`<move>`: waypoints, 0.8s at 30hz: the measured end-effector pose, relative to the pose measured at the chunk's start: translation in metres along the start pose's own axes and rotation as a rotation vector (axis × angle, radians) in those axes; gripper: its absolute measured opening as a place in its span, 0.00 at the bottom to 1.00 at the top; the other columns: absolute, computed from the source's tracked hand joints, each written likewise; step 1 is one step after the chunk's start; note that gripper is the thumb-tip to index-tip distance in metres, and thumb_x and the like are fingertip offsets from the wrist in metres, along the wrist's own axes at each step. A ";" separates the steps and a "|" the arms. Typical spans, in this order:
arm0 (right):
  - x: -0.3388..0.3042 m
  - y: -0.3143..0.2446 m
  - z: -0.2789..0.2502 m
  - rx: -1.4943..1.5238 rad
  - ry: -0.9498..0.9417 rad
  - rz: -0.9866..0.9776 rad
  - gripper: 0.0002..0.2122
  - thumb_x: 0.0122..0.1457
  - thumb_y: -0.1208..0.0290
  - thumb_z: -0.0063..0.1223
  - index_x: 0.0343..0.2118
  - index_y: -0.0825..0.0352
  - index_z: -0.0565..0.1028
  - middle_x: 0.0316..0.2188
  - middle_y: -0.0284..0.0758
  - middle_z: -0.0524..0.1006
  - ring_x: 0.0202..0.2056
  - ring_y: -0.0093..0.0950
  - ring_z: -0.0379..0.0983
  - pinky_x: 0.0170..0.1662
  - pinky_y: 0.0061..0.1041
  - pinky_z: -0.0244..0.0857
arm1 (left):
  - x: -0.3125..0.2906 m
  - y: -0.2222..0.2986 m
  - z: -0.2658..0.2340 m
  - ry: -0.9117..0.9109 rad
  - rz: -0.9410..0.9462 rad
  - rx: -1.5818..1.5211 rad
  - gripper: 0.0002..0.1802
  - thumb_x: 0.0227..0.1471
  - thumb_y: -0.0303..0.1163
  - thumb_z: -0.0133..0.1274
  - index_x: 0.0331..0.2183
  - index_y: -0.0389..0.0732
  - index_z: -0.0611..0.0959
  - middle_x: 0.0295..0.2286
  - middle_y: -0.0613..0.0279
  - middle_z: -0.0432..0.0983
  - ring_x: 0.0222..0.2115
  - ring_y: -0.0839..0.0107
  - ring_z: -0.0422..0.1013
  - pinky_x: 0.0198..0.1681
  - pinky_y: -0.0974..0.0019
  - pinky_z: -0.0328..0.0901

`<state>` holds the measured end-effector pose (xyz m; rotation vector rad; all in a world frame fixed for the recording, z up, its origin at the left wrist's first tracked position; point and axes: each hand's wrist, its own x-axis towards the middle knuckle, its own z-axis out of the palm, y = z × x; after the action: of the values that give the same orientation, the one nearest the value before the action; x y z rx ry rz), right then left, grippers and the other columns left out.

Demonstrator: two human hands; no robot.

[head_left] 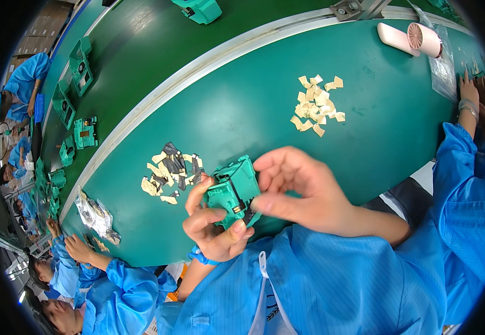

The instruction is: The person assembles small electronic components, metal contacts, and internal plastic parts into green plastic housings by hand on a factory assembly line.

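Note:
A green plastic housing [228,192] with black inner parts is held up in front of my chest, over the near edge of the work surface. My left hand [211,231] grips it from the left and below, its fingers curled round the side. On the right, my right hand [309,192] has its thumb against the housing's lower right, by a black part, while its index finger reaches the upper edge. Whatever lies under that thumb is hidden. Just left of the housing is a pile of small black and cream pieces [172,167].
Cream pieces [316,106] lie scattered farther back. A pink handheld fan [424,40] rests on a clear plastic bag [442,72] at far right. Beyond a metal rail [197,70], green housings [85,132] sit on a belt. Co-workers in blue sit on both sides; another bag [97,218] lies left.

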<state>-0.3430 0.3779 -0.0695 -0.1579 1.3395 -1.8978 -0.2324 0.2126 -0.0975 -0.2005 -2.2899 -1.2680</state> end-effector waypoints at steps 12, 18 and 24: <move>0.014 -0.011 0.003 -0.005 -0.141 0.376 0.11 0.62 0.69 0.50 0.42 0.72 0.71 0.32 0.35 0.77 0.29 0.19 0.73 0.34 0.18 0.69 | 0.025 0.017 -0.033 0.034 -0.565 -0.167 0.17 0.37 0.27 0.68 0.33 0.45 0.80 0.41 0.52 0.65 0.47 0.49 0.66 0.51 0.51 0.63; 0.014 0.003 -0.005 -0.278 -0.078 0.180 0.10 0.60 0.70 0.52 0.40 0.72 0.74 0.29 0.34 0.78 0.27 0.18 0.73 0.31 0.18 0.68 | 0.110 -0.096 -0.082 0.014 -0.186 0.695 0.19 0.42 0.27 0.63 0.40 0.42 0.79 0.42 0.54 0.67 0.45 0.56 0.65 0.48 0.60 0.62; 0.011 0.001 0.004 -0.523 -0.083 0.035 0.06 0.56 0.75 0.54 0.35 0.70 0.76 0.26 0.33 0.78 0.25 0.17 0.73 0.28 0.17 0.66 | 0.116 -0.134 -0.094 0.175 -0.113 0.951 0.19 0.43 0.31 0.64 0.40 0.41 0.79 0.45 0.53 0.69 0.49 0.55 0.64 0.50 0.57 0.62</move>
<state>-0.3479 0.3677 -0.0718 -0.4656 1.7412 -1.4579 -0.3463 0.0476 -0.0995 0.3613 -2.4927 -0.1261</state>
